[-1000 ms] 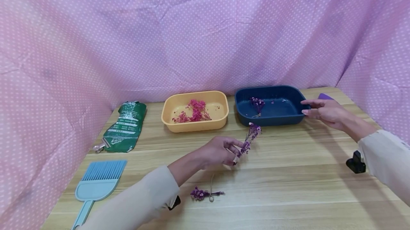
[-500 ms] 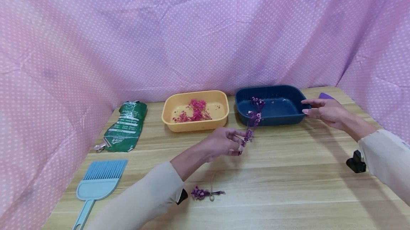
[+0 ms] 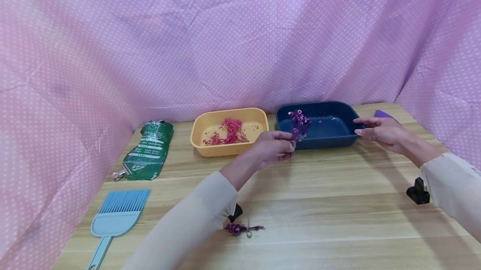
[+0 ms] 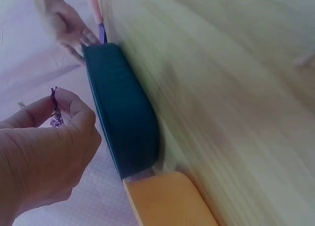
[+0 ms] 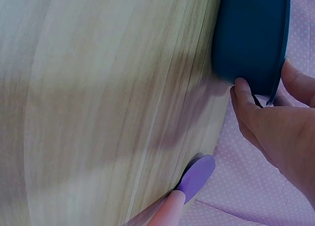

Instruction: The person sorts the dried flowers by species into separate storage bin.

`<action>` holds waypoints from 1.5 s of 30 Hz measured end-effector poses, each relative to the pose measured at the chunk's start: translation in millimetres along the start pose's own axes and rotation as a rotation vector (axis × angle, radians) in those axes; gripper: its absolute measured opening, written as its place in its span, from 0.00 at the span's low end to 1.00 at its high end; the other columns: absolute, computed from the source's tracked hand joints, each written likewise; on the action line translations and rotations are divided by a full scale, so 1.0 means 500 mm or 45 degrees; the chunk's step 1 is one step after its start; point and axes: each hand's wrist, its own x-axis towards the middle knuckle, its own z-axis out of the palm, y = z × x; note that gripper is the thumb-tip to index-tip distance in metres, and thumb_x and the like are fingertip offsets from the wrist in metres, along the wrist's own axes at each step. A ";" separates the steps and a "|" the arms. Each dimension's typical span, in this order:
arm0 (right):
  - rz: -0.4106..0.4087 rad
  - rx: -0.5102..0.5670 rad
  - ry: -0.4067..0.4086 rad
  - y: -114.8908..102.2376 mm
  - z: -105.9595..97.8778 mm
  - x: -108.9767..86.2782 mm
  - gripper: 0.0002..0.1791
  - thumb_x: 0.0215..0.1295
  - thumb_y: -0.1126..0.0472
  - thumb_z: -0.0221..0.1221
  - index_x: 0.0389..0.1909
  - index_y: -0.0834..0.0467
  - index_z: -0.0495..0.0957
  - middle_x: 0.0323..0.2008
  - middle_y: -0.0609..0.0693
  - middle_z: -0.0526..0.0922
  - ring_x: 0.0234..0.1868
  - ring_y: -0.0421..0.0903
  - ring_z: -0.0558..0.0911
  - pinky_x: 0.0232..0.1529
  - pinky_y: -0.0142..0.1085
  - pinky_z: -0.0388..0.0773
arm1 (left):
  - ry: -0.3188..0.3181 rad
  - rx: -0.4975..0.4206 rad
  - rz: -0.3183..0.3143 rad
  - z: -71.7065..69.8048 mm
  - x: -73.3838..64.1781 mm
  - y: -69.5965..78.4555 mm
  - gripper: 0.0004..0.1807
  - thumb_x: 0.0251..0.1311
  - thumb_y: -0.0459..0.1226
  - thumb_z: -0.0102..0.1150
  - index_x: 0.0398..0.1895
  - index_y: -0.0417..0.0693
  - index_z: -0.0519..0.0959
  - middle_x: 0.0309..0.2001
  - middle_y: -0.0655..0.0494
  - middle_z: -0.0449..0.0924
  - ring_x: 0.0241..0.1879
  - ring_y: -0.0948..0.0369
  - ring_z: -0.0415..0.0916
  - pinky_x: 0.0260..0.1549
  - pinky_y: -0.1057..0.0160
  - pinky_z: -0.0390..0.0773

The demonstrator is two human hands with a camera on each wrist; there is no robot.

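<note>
In the head view my left hand (image 3: 272,146) pinches a sprig of small purple flowers (image 3: 299,120) by its stems, in front of the blue tray (image 3: 323,142). The blossoms stand over the tray's left part and overlap the purple flowers inside it. The left wrist view shows the stem end (image 4: 54,95) between thumb and finger. My right hand (image 3: 385,134) holds the right end of the blue tray, one fingertip over the rim and another against the outer wall. A second purple bunch (image 3: 236,229), tied with string, lies at the table's front.
A yellow tray (image 3: 221,150) with pink flowers (image 3: 231,130) stands left of the blue one. Further left lie a green packet (image 3: 152,149) with a metal clip and a light blue brush (image 3: 116,222). A purple-ended object (image 5: 198,174) lies beyond my right hand.
My left hand has moved forward and slightly right with the purple sprig, from above the table to the blue tray's front edge. The right hand has stayed on the tray's end.
</note>
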 end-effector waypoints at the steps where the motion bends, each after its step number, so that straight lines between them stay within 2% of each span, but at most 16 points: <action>1: 0.000 0.003 0.003 0.000 0.000 0.000 0.29 0.68 0.60 0.59 0.68 0.56 0.61 0.72 0.66 0.45 0.44 0.24 0.74 0.50 0.26 0.78 | 0.010 -0.006 0.001 0.002 0.007 0.003 0.19 0.58 0.23 0.59 0.54 0.38 0.76 0.39 0.44 0.81 0.34 0.57 0.78 0.41 0.61 0.84; 6: -0.008 0.017 0.002 0.001 0.003 0.002 0.25 0.69 0.61 0.57 0.65 0.52 0.64 0.72 0.66 0.44 0.44 0.24 0.74 0.50 0.26 0.78 | 0.092 -0.060 -0.004 0.005 0.046 0.018 0.18 0.58 0.22 0.58 0.53 0.37 0.76 0.44 0.39 0.81 0.30 0.57 0.76 0.40 0.61 0.84; 10: -0.012 0.005 0.000 0.001 0.004 0.002 0.26 0.69 0.62 0.57 0.65 0.53 0.63 0.71 0.65 0.46 0.44 0.24 0.74 0.50 0.26 0.78 | 0.127 -0.104 -0.001 0.007 0.070 0.024 0.17 0.59 0.23 0.59 0.52 0.35 0.77 0.45 0.39 0.80 0.32 0.57 0.77 0.44 0.60 0.84; 13: -0.019 0.000 0.011 0.001 0.001 0.001 0.21 0.69 0.63 0.57 0.60 0.47 0.68 0.67 0.60 0.56 0.44 0.26 0.75 0.49 0.26 0.79 | 0.140 -0.109 0.007 0.012 0.080 0.027 0.17 0.59 0.23 0.59 0.52 0.35 0.78 0.41 0.43 0.82 0.35 0.56 0.78 0.46 0.60 0.83; 15: -0.020 0.002 0.021 0.001 -0.001 0.001 0.17 0.68 0.63 0.58 0.52 0.41 0.72 0.60 0.52 0.64 0.43 0.27 0.75 0.48 0.27 0.79 | 0.142 -0.118 0.026 0.016 0.087 0.030 0.18 0.59 0.23 0.59 0.54 0.34 0.77 0.39 0.45 0.81 0.38 0.54 0.79 0.46 0.60 0.83; 17: -0.019 0.002 0.024 0.001 -0.002 0.002 0.15 0.68 0.62 0.58 0.48 0.38 0.73 0.55 0.47 0.67 0.43 0.28 0.75 0.48 0.27 0.79 | 0.147 -0.144 0.050 0.020 0.094 0.031 0.20 0.59 0.22 0.58 0.56 0.33 0.75 0.39 0.45 0.81 0.40 0.53 0.80 0.47 0.60 0.83; 19: -0.013 -0.001 0.024 0.001 0.000 0.003 0.15 0.68 0.61 0.59 0.49 0.39 0.72 0.58 0.50 0.66 0.43 0.28 0.75 0.48 0.27 0.79 | 0.124 -0.167 0.057 0.021 0.102 0.032 0.23 0.61 0.21 0.55 0.61 0.31 0.71 0.46 0.42 0.79 0.47 0.52 0.79 0.51 0.60 0.80; 20: -0.010 -0.006 0.020 0.001 0.001 0.004 0.17 0.68 0.61 0.58 0.54 0.41 0.71 0.62 0.54 0.64 0.44 0.27 0.75 0.49 0.26 0.79 | 0.109 -0.171 0.051 0.021 0.106 0.032 0.24 0.62 0.21 0.53 0.63 0.31 0.68 0.51 0.40 0.77 0.51 0.51 0.78 0.53 0.60 0.79; 23: -0.003 -0.007 0.017 0.000 0.003 0.005 0.22 0.69 0.61 0.58 0.62 0.49 0.66 0.70 0.64 0.51 0.44 0.26 0.74 0.50 0.26 0.78 | 0.066 -0.136 0.016 0.013 0.114 0.030 0.28 0.64 0.21 0.48 0.68 0.32 0.61 0.65 0.39 0.66 0.62 0.50 0.68 0.60 0.60 0.73; 25: -0.003 -0.003 0.021 0.000 0.004 0.004 0.23 0.69 0.61 0.58 0.62 0.49 0.66 0.71 0.65 0.48 0.44 0.26 0.74 0.50 0.26 0.78 | 0.038 -0.117 0.000 0.006 0.115 0.028 0.29 0.64 0.21 0.46 0.70 0.33 0.59 0.69 0.39 0.61 0.66 0.50 0.63 0.62 0.61 0.70; 30: -0.008 0.015 0.032 0.003 0.002 0.003 0.15 0.68 0.62 0.58 0.51 0.40 0.71 0.69 0.62 0.51 0.43 0.27 0.75 0.49 0.26 0.78 | -0.008 -0.139 0.031 -0.021 0.096 0.023 0.28 0.66 0.23 0.46 0.70 0.33 0.59 0.69 0.39 0.62 0.65 0.51 0.65 0.64 0.61 0.68; 33: -0.009 0.009 0.026 0.001 0.004 0.004 0.16 0.68 0.61 0.58 0.52 0.41 0.70 0.68 0.61 0.53 0.44 0.27 0.75 0.49 0.26 0.78 | -0.051 -0.091 0.069 -0.043 0.072 0.019 0.26 0.67 0.24 0.45 0.69 0.31 0.60 0.67 0.38 0.63 0.65 0.49 0.65 0.65 0.59 0.67; 38: -0.012 0.003 0.026 0.000 0.005 0.002 0.16 0.68 0.61 0.59 0.52 0.42 0.71 0.60 0.54 0.62 0.43 0.28 0.75 0.49 0.26 0.79 | -0.141 0.065 0.106 -0.074 0.024 0.011 0.23 0.68 0.26 0.48 0.65 0.30 0.65 0.65 0.37 0.66 0.65 0.47 0.65 0.66 0.56 0.66; 41: -0.012 0.003 0.034 0.000 0.002 0.000 0.15 0.67 0.62 0.59 0.49 0.40 0.72 0.54 0.48 0.66 0.43 0.28 0.75 0.48 0.26 0.79 | -0.200 0.177 0.082 -0.089 -0.007 0.003 0.22 0.69 0.31 0.51 0.64 0.33 0.67 0.63 0.40 0.70 0.63 0.49 0.68 0.65 0.55 0.67; 45: -0.017 0.002 0.030 -0.003 0.001 -0.001 0.15 0.67 0.62 0.59 0.48 0.39 0.73 0.52 0.42 0.68 0.43 0.29 0.76 0.47 0.26 0.79 | -0.309 0.307 0.069 -0.108 -0.050 -0.012 0.22 0.69 0.34 0.51 0.64 0.36 0.68 0.60 0.42 0.73 0.62 0.47 0.69 0.65 0.54 0.68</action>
